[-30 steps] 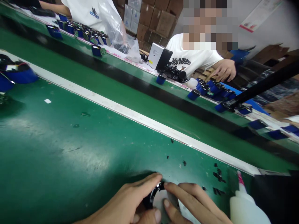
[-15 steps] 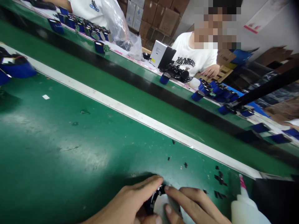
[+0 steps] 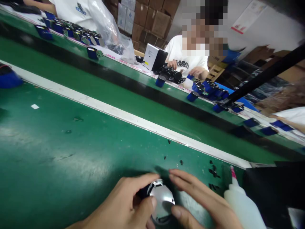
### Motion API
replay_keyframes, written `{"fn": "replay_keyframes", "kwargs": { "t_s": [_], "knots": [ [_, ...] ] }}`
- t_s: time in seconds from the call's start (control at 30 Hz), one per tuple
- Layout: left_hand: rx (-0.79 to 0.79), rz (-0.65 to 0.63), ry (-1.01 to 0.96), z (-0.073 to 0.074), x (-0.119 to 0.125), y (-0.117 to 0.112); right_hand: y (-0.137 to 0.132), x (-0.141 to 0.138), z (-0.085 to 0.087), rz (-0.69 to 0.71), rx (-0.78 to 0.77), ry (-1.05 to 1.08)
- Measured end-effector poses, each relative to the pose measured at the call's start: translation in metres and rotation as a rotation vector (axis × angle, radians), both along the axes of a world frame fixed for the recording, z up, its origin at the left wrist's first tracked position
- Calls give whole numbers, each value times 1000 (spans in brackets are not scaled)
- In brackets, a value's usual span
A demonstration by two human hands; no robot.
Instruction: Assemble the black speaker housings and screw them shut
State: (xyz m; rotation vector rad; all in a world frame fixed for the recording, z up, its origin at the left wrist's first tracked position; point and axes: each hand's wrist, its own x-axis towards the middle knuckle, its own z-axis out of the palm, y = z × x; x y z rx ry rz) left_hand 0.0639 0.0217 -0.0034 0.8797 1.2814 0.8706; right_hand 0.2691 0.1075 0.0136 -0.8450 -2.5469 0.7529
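Gripping one silver-faced round part (image 3: 164, 197) with left hand (image 3: 124, 203); right hand (image 3: 207, 203) spreads beside it, thumb contact unclear. One pink-tipped bottle (image 3: 245, 206) sits right of the part.

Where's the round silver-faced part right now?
The round silver-faced part is at the bottom of the head view, just right of centre, held in the left hand, with the right hand on its right side.

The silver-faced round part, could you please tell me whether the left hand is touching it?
Touching: the head view shows the left hand gripping the silver-faced round part, thumb laid on its face.
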Motion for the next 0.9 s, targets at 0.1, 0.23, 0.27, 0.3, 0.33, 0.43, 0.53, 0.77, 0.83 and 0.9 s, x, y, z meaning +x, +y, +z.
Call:
{"fn": "replay_keyframes", "kwargs": {
  "t_s": [0.1, 0.23, 0.27, 0.3, 0.33, 0.43, 0.53, 0.77, 0.83, 0.9],
  "knots": [
    [-49, 19, -65, -8, 1, 2, -1, -4, -2, -161, -216, -55],
    [-37, 24, -82, -8, 1, 4, -6, -20, -4, -181, -501, 34],
    [-26, 14, -85, -7, 1, 5, -7, -24, -4, -172, -581, 75],
    [-14, 1, -84, -6, 1, 6, -8, -27, -5, -173, -665, 115],
    [-5, -11, -79, -5, 1, 6, -9, -29, -6, -193, -756, 140],
    [26, -33, -70, -5, 0, 7, -11, -31, -10, -286, -996, 142],
    [37, -42, -101, -7, -1, 7, -10, -28, -11, -291, -1124, 145],
    [61, -56, -35, -6, -2, 5, -7, -23, -15, -255, -1160, 213],
    [52, -53, -4, -6, -2, 5, -8, -26, -16, -262, -1156, 217],
    [27, -49, 17, -6, -2, 4, -10, -29, -17, -304, -1174, 196]
  ]
}}
